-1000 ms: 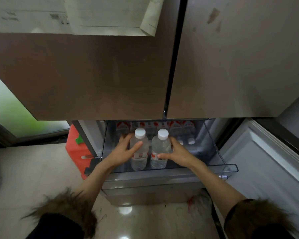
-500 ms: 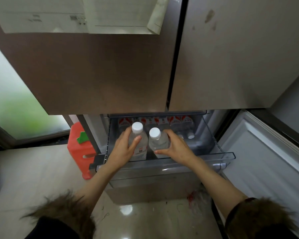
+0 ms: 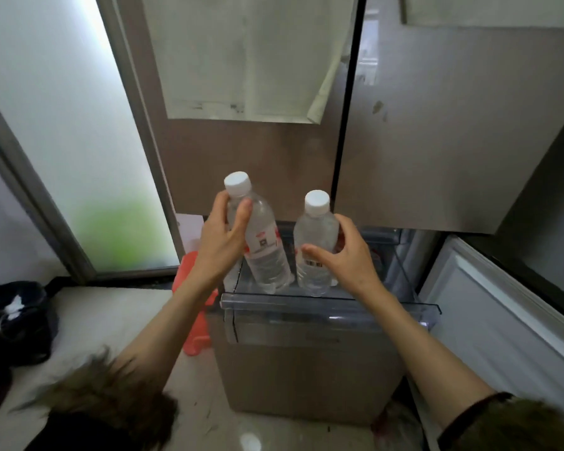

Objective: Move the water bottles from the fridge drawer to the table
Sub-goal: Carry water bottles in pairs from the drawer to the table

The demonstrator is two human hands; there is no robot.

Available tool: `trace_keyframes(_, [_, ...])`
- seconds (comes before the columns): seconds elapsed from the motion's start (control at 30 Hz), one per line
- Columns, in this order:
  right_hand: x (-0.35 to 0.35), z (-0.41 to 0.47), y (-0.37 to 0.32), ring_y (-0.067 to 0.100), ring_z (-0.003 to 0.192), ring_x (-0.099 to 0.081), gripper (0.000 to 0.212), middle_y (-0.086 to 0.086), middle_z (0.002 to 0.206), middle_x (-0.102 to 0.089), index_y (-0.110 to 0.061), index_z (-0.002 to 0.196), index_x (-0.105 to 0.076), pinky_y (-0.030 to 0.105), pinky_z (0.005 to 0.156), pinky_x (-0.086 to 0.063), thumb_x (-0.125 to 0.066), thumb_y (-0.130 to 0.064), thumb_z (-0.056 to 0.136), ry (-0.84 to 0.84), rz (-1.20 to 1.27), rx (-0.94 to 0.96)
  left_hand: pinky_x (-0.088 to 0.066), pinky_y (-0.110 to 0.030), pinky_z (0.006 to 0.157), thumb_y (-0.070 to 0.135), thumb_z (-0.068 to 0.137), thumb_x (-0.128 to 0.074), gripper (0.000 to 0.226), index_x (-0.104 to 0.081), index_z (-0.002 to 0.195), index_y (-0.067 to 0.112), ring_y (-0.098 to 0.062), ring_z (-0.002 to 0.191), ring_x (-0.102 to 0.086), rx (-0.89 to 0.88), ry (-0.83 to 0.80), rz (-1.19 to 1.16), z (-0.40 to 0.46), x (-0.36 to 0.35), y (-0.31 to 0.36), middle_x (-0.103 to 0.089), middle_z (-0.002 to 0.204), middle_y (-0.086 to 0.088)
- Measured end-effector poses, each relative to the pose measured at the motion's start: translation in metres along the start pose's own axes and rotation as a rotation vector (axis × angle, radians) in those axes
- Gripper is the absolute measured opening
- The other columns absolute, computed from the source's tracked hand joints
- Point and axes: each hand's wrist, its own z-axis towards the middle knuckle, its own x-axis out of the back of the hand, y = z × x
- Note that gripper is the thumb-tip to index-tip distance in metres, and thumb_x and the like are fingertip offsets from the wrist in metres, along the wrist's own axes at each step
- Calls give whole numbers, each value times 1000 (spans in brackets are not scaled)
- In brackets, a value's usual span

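Clear plastic bottles sit one in each hand, above the fridge drawer (image 3: pixel 329 309). Left hand (image 3: pixel 220 240) fingers curl round the left bottle (image 3: pixel 264 252), which leans; right hand (image 3: pixel 345 258) fingers curl round the right bottle (image 3: pixel 316 242), standing straight up, cap above the fingers

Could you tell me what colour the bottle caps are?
Both caps are white, clear in the head view.

A person's left hand (image 3: pixel 220 242) and right hand (image 3: pixel 347 255) each grip a clear, white-capped water bottle, the left bottle (image 3: pixel 264 245) tilted, the right bottle (image 3: pixel 316 242) upright, above an open fridge drawer (image 3: pixel 329 312); a red container (image 3: pixel 192 327) stands beside it.
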Motion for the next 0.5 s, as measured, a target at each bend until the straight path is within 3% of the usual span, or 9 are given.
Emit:
trace_keyframes(0.17, [-5,-38,-30,2,96,-56,47,-11,104,-57,-28,110,-47,17,75,-44,-74,-37,72,-107,128,19,-47,-12,65,37,95,-41,24,-50,103,15,1,81,-59,59,195,14,-58,28,19,-60,91,8])
trace_keyframes(0.27, [-27,-67,-38,0,92,-57,43,-14,100,-58,-24,112,-49,19,76,-48,-72,-34,76,-204,201,-15,-51,-29,73,41,93,-42,26,-51,104,19,-14,87,-62,180,268,82,-113,49,10,-61,97,-2])
trace_keyframes(0.37, [-56,-93,-53,0,90,-57,42,-13,99,-58,-22,112,-50,15,71,-47,-71,-33,77,-324,213,-9,-47,-25,72,38,93,-45,24,-53,105,19,-14,88,-60,263,345,131,-167,85,3,-62,99,-1])
trace_keyframes(0.5, [-104,-124,-85,10,94,-58,46,-4,106,-58,-19,116,-49,22,76,-48,-70,-35,78,-485,221,20,-46,-29,74,36,94,-46,18,-55,92,21,-9,79,-58,324,447,169,-225,145,5,-60,83,7])
